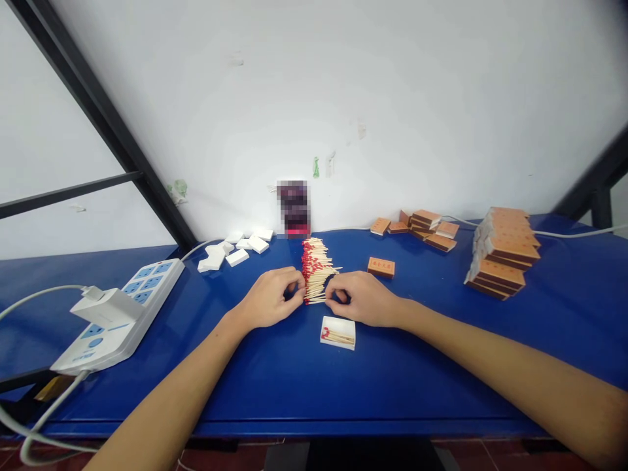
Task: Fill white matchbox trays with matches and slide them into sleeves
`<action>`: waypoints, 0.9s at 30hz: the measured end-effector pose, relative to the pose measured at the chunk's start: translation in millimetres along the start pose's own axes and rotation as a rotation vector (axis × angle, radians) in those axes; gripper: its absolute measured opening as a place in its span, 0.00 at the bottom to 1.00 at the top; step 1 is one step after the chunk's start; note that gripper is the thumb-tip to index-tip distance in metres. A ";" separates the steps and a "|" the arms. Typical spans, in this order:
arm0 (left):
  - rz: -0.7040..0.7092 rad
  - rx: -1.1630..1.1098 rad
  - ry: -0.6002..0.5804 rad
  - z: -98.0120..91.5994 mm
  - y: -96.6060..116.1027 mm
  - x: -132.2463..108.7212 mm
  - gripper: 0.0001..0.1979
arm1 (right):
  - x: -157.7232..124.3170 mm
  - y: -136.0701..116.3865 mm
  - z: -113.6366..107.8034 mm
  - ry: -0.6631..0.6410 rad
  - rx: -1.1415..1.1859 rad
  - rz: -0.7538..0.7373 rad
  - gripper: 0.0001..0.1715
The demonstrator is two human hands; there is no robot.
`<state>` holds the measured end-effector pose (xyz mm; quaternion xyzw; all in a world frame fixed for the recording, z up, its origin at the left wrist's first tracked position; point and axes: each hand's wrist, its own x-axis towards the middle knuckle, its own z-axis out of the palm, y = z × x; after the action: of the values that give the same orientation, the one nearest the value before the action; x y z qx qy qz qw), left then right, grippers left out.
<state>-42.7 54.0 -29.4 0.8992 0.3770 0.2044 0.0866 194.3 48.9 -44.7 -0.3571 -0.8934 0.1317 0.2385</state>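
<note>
Beside piled matches [316,263], left hand [272,299], right hand [366,299], tabletop [284,383] reaching front edge [304,426].

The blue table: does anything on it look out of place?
Mildly: the match pile has a ragged right edge, sticks jutting out. The matchbox heap at back right lies jumbled, unlike the taller stack.

just one head cam, sitting above and behind the left hand [275,299] and right hand [366,299], aimed forward and down, surface [275,386] around them, wall [417,111] beyond.
</note>
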 end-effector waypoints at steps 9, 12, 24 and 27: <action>-0.007 -0.005 0.049 2.9 -0.4 -0.3 0.06 | -1.9 -1.2 0.2 0.003 0.000 -0.023 0.03; 0.041 -0.056 0.075 7.6 14.6 -3.1 0.05 | -1.8 -1.5 -0.3 -0.004 -0.006 -0.012 0.03; 0.170 -0.041 -0.083 12.5 41.8 -6.4 0.04 | -1.9 -3.9 -3.8 -0.032 0.013 -0.020 0.05; 0.163 -0.041 -0.112 10.1 42.1 -7.2 0.07 | -2.5 -2.8 -2.4 -0.023 0.005 -0.034 0.05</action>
<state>-15.8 19.4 -27.6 0.9349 0.2931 0.1680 0.1091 195.6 45.3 -42.4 -0.3399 -0.9016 0.1342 0.2313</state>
